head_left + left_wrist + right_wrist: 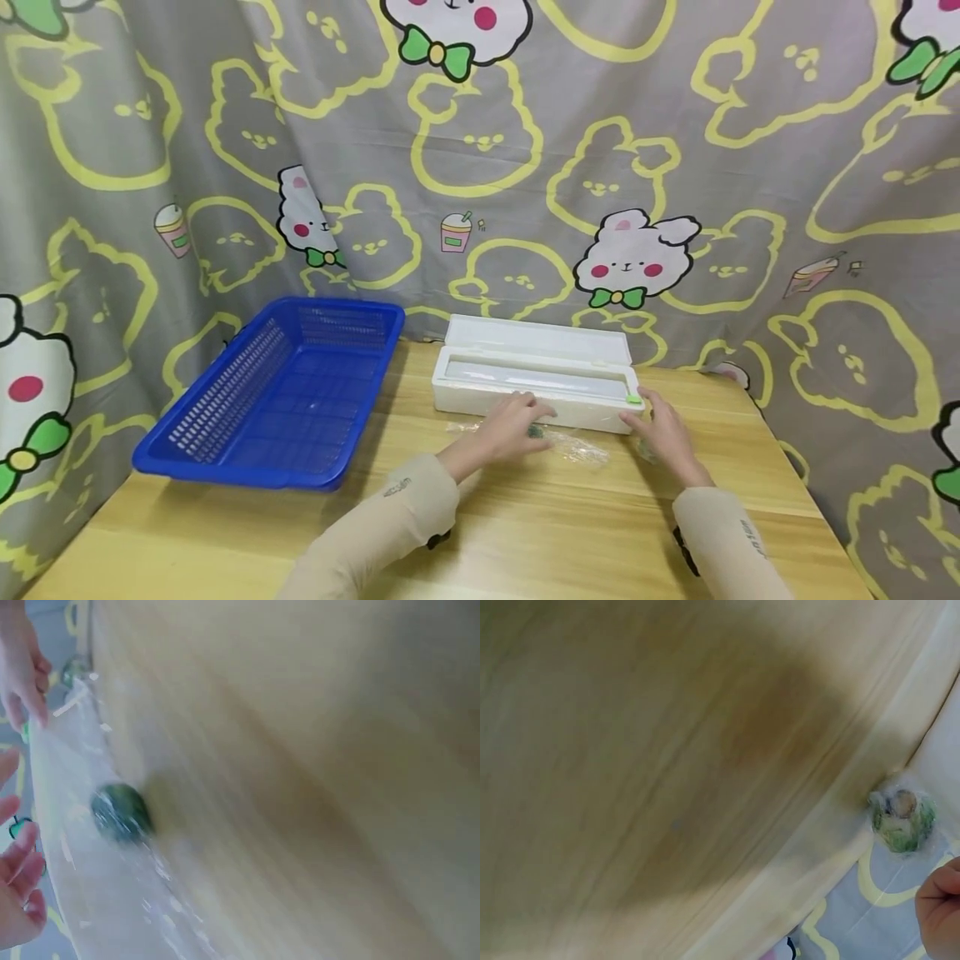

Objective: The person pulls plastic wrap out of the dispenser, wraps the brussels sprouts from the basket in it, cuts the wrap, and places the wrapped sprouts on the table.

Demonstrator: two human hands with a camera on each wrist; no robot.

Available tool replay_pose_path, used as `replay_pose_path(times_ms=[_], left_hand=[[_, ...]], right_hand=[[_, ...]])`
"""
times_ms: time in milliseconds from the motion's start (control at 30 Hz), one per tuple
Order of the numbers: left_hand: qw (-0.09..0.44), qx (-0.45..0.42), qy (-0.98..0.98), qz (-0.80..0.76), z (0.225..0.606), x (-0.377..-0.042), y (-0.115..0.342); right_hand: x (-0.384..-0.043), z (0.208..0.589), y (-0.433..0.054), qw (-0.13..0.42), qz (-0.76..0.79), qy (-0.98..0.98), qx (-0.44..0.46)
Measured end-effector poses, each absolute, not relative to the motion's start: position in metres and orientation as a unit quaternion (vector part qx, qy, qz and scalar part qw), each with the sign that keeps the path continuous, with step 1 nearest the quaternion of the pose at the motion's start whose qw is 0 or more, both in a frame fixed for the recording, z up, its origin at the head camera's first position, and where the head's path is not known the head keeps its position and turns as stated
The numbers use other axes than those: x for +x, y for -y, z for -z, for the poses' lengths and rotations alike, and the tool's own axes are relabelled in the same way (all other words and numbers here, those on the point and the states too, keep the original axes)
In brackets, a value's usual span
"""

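A white cling film dispenser (525,410) lies with its lid up; a white roll (536,377) shows inside. Clear film (581,450) trails from its front onto the table. On or under this film, I cannot tell which, sits a dark green round vegetable (120,814). My left hand (506,429) hovers by it, fingers loosely bent and holding nothing. Thumb and finger of my right hand (667,437) pinch the green slider (634,400) at the dispenser's right end. Beside that hand lies a film-wrapped green vegetable (904,825) with a brown stem end.
A blue plastic basket (345,429) with slotted sides stands on the left of the wooden table (555,533). Behind the table hangs a grey patterned curtain (525,200), close to the dispenser's raised lid.
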State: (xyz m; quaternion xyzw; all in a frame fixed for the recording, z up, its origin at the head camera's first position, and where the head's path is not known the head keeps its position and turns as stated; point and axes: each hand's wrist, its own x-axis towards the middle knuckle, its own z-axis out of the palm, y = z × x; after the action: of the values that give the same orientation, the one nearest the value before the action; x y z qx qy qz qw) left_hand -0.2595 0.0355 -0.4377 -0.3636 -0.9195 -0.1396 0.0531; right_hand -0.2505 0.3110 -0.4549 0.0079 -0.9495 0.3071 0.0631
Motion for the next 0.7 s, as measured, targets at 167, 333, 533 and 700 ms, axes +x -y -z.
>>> replay_pose_path(times_ms=[167,333,533,700], left_hand=[[0.109,-0.354,0.911,0.182,0.431,-0.269,-0.072],[0.115,-0.330,0.907,0.234,0.430,-0.277,-0.105],[0.124,-0.315,0.903,0.266,0.431,-0.287,-0.144],[0.111,-0.282,0.907,0.292,0.435,-0.290,-0.167]], right_hand=[[-0.249,0.456,-0.308,0.066,-0.337,0.939,-0.018],[-0.248,0.460,-0.300,0.062,-0.379,0.922,-0.045],[-0.249,0.460,-0.299,0.103,-0.385,0.915,-0.059],[-0.247,0.458,-0.301,0.108,-0.411,0.902,-0.072]])
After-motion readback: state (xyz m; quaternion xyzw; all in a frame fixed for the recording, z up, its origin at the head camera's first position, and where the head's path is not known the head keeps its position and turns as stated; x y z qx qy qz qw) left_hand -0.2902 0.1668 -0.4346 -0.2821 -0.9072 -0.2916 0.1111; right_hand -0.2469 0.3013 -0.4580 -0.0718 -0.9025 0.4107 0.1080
